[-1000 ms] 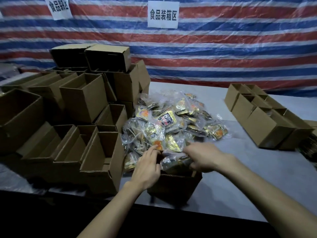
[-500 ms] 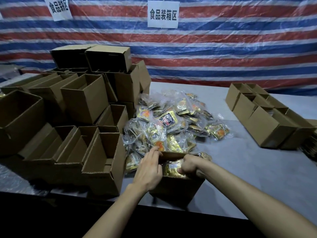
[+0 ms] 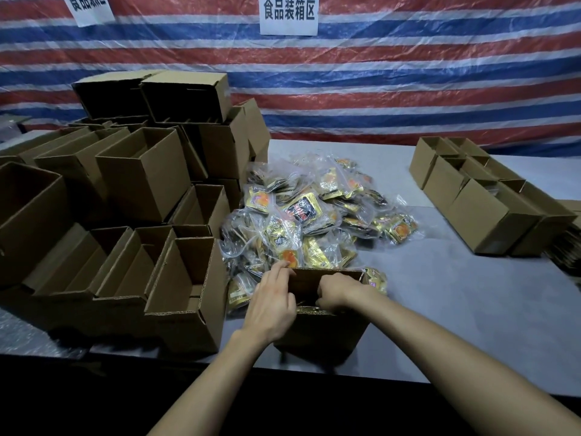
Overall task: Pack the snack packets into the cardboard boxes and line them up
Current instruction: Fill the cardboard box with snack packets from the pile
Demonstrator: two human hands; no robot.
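Note:
An open cardboard box stands near the table's front edge, right in front of me. My left hand grips its left wall, fingers stretched along the rim. My right hand is sunk inside the box with curled fingers, closed on a snack packet that is almost entirely hidden. Directly behind the box lies a big pile of snack packets in clear bags, gold, black and orange. One loose packet touches the box's right far corner, and others lie against its left side.
A stack of empty open boxes crowds the left of the grey table, the nearest one touching distance from my left hand. A row of boxes runs along the right. A striped tarp with paper signs hangs behind.
My right hand carried a packet from above the box down into it and has sunk deeper. My left hand stayed on the box's left wall.

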